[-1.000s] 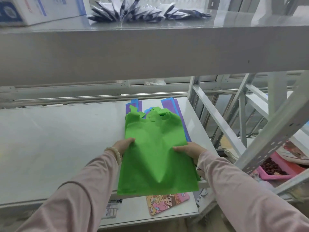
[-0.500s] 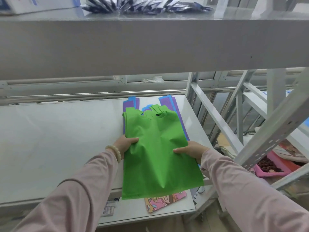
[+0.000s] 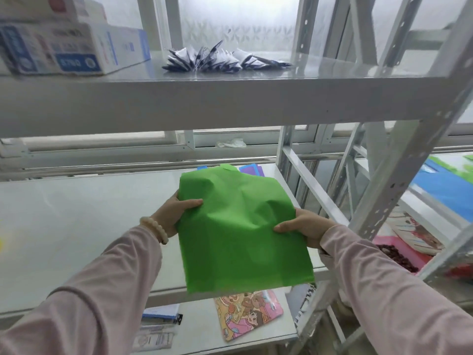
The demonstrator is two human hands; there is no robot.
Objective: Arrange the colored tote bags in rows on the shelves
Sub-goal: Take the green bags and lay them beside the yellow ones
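Green tote bag [image 3: 238, 226] hangs in the air in front of the middle shelf [image 3: 76, 226], pinched at both side edges about halfway up, so its lower half droops toward the camera past the shelf's front lip and its upper half bulges back over the shelf. The left hand [image 3: 174, 213] is clamped on the bag's left edge, thumb lying across the front of the fabric and the fingers hidden behind it. The right hand [image 3: 307, 226] grips the right edge the same way, thumb on top, creasing the cloth around it. Both forearms, in pale pink sleeves [image 3: 107, 290], reach forward and slightly inward from the lower corners, and a beaded bracelet [image 3: 154, 229] sits on the left wrist. Behind the bag's top edge, purple and blue tote bags [image 3: 252, 169] lie flat on the same shelf, mostly hidden. On the shelf below, a cartoon-printed flat item [image 3: 247, 313] lies just under the bag's bottom edge. The upper shelf [image 3: 230, 98] carries a white and blue carton [image 3: 74, 47] at left, its printed writing too blurred to read, and a fan of dark and white packets [image 3: 220, 60] near the middle
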